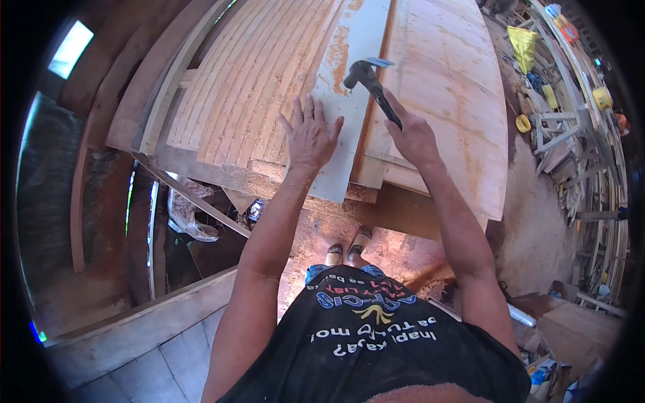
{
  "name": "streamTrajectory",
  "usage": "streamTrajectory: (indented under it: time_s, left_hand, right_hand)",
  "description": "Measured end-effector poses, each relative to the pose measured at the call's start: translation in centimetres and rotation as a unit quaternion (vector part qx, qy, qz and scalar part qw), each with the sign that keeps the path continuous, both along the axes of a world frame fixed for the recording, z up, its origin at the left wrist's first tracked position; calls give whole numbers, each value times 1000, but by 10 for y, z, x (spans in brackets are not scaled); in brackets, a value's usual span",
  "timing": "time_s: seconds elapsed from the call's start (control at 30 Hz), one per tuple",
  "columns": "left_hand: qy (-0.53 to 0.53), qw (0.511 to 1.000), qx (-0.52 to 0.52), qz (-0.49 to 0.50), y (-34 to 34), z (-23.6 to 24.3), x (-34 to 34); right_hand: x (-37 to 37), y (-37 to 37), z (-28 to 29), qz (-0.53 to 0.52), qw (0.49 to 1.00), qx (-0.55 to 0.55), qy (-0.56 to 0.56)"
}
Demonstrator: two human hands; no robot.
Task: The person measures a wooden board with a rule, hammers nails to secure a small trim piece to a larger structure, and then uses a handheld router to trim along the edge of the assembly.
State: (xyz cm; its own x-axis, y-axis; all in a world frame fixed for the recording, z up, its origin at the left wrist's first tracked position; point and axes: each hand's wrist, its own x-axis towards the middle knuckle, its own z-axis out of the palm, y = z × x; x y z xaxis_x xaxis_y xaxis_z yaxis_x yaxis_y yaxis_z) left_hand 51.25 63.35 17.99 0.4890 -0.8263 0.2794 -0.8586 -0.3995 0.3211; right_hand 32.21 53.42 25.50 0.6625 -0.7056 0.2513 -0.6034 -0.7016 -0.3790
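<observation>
My left hand (309, 138) is spread with its fingers apart, resting on or just over a long pale grey board (336, 171) beside the grooved wooden strips (222, 94). My right hand (408, 129) grips the black handle of a hammer (363, 77), whose metal head is raised above the pale board. Rust-coloured stains or dust mark that board. To its right lies a wide, light wooden panel (457, 114) with brownish smudges.
My feet (346, 252) stand on a dusty floor below the bench edge. Piled scrap lumber (564, 148) and a yellow sack (523, 47) are at the right. At the left are dark plank walls (107, 107), a bundled plastic sack (188, 208) and a tiled surface (154, 363).
</observation>
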Motion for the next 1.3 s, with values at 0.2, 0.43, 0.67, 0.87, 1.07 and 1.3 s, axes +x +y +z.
streamTrajectory:
  time_s: [0.2, 0.43, 0.67, 0.87, 1.07, 1.3]
  left_hand:
    - [-35, 999, -10, -6, -3, -4, 0]
    - [-9, 1000, 8, -12, 1, -15, 24]
    - [-104, 961, 53, -249, 5, -5, -44]
    - [-48, 980, -5, -194, 0, -6, -97]
    - [5, 989, -76, -123, -54, -14, -137]
    - [-72, 985, -150, 44, -48, -62, -140]
  right_hand:
    - [2, 18, 34, -6, 965, -94, -245]
    - [-6, 0, 3, -8, 997, 69, 34]
    - [-168, 41, 41, -88, 906, 235, -341]
    - [-291, -2, 60, -131, 843, 288, -435]
    - [-419, -101, 63, -142, 810, 275, -498]
    - [-518, -156, -3, -308, 810, 383, -321]
